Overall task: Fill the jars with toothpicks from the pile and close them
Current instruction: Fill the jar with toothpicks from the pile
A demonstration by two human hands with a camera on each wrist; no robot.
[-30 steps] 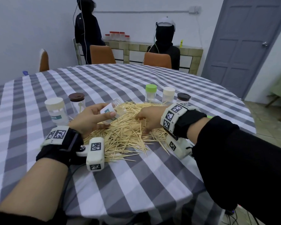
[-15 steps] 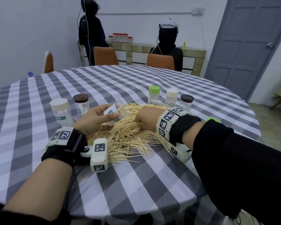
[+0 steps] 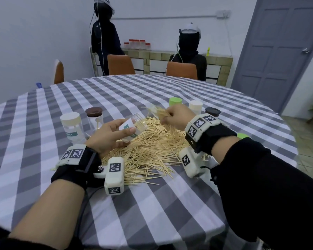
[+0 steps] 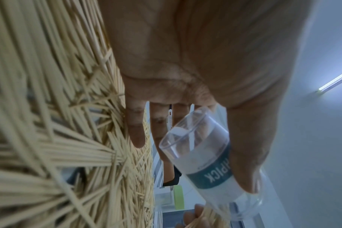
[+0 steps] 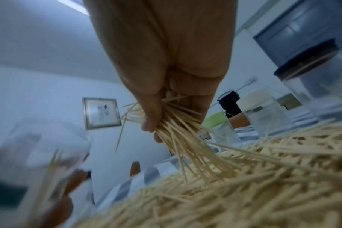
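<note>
Head view shows the right hand (image 3: pixel 175 117) lifted off the pile of toothpicks (image 3: pixel 146 150), where a second ago it lay pressed down among them; its fingers are now curled tight round a bundle of toothpicks (image 3: pixel 165 121), with the loose ends trailing down toward the pile. The left hand (image 3: pixel 107 136) grips the open jar (image 3: pixel 134 126) just above the near-left edge of the pile, thumb over the teal label, the mouth tilted up toward the right hand, much as it was before. In the left wrist view the jar looks empty, or nearly so. The bundle hangs just beside the mouth of the jar but has not entered it. So the gathering is done and the loading step begins: the next move, as I judge it, calls for lining the sticks up with the opening, and the splayed ends seen in the right wrist view could catch on the rim and spill back. Left of the pile stand a white-lidded jar (image 3: pixel 72 128) and a brown-lidded jar (image 3: pixel 94 118); beyond the pile, partly behind the right hand, stand a green-lidded jar (image 3: pixel 175 101), a cream-lidded jar (image 3: pixel 195 106) and a dark-lidded jar (image 3: pixel 212 111), all on the checked desk (image 3: pixel 152 204).
</note>
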